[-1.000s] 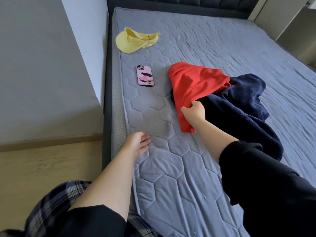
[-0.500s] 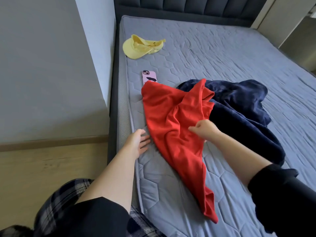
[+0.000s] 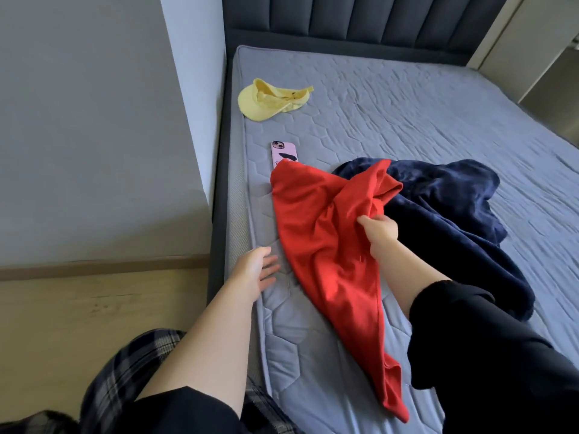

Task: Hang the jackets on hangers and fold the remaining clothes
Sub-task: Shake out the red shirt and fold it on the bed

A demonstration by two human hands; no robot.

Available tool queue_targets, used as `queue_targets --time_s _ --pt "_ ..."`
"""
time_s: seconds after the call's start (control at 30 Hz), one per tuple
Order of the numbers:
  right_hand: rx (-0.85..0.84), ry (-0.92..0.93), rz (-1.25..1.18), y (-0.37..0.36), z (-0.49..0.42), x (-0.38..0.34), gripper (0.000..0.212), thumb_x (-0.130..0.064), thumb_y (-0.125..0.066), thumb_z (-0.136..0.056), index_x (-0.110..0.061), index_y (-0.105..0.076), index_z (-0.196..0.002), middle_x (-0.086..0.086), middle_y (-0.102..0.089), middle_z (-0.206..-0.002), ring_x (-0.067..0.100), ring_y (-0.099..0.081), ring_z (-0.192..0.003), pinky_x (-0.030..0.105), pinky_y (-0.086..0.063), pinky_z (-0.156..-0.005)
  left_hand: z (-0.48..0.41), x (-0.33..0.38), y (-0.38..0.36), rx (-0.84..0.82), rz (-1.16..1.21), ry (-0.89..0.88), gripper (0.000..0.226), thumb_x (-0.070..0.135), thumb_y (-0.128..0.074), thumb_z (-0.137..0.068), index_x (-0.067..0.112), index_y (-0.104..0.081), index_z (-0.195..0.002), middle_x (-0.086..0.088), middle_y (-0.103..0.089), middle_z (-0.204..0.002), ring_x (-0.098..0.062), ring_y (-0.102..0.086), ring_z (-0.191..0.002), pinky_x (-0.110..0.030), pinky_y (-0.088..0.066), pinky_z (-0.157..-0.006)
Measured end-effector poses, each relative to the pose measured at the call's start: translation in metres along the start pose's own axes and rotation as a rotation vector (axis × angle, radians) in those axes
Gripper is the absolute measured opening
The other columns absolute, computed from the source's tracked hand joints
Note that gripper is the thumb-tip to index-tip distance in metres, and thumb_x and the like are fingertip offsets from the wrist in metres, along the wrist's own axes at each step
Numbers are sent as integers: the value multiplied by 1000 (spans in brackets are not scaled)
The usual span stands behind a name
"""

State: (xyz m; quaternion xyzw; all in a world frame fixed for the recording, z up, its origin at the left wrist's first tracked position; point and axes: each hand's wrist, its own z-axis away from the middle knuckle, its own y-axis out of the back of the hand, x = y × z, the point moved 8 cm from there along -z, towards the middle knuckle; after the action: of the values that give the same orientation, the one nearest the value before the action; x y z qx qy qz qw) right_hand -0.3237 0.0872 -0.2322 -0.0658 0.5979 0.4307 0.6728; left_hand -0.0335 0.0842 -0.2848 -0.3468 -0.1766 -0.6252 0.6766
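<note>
Nearest to us, the left hand (image 3: 257, 270) seems to rest at the edge of the grey quilted bed (image 3: 313, 355). Its fingers are spread and hold nothing. We think it is ready to smooth the cloth. Just beside it, the soft red cloth top (image 3: 326, 252) lies stretched long across the bed. The right hand (image 3: 380, 230) pinches a bunch of it, likely to pull it flat for folding. Behind lies the fluffy dark blue fleece garment (image 3: 454, 208) in a heap. One red corner covers part of the pink phone (image 3: 283, 151). Farthest sits the yellow cloth cap (image 3: 269, 100).
</note>
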Motion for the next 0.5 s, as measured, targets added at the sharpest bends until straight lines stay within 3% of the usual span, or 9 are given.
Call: queue_targets --time_s 0.03,0.1,0.17,0.23,0.3,0.4,0.5 --pt "-30 139 25 -5 12 -19 17 -15 -69 -76 -12 -54 -69 6 -53 -72 19 -49 -75 27 -38 -58 2 1 1 8 17 -2 36 23 -43 -99 12 -47 -132 -8 -61 -120 -25 -60 -107 -35 -41 -84" --pt "-147 510 229 -23 57 -63 16 -7 -70 -71 -8 -54 -69 5 -48 -83 16 -44 -77 25 -32 -65 5 5 1 18 62 -14 35 25 -40 -99 13 -50 -130 -6 -63 -109 -22 -61 -95 -33 -42 -76" --pt "-467 819 470 -51 115 -75 18 -7 -71 -66 -10 -54 -68 6 -52 -91 13 -45 -80 22 -32 -70 8 11 -1 4 140 -34 38 33 -36 -100 14 -52 -128 -5 -63 -110 -19 -60 -89 -33 -41 -78" --pt "-867 911 786 -70 166 -42 16 -13 -72 -67 -12 -57 -72 8 -59 -103 17 -52 -89 24 -36 -75 10 21 -1 -30 256 -77 43 45 -36 -99 14 -57 -119 -4 -66 -100 -18 -62 -78 -30 -45 -72" --pt "-1031 828 981 -67 183 -5 15 -21 -72 -76 -11 -63 -83 1 -57 -114 17 -54 -104 21 -37 -81 13 27 -1 -72 281 -104 48 57 -43 -93 15 -63 -107 -6 -70 -98 -20 -68 -79 -31 -51 -73" --pt "-856 781 828 -54 170 -3 15 -24 -71 -82 -10 -66 -85 -14 -48 -83 10 -49 -81 18 -34 -74 13 27 6 1 -43 -190 56 58 -60 -82 21 -58 -123 -2 -64 -120 -20 -61 -108 -40 -46 -99" --pt "-582 678 602 -41 145 -5 11 -13 -71 -81 -9 -66 -89 -10 -56 -83 13 -55 -84 21 -40 -77 14 27 4 1 -265 -285 79 42 -76 -74 21 -40 -142 2 -55 -129 -18 -55 -114 -38 -42 -104"
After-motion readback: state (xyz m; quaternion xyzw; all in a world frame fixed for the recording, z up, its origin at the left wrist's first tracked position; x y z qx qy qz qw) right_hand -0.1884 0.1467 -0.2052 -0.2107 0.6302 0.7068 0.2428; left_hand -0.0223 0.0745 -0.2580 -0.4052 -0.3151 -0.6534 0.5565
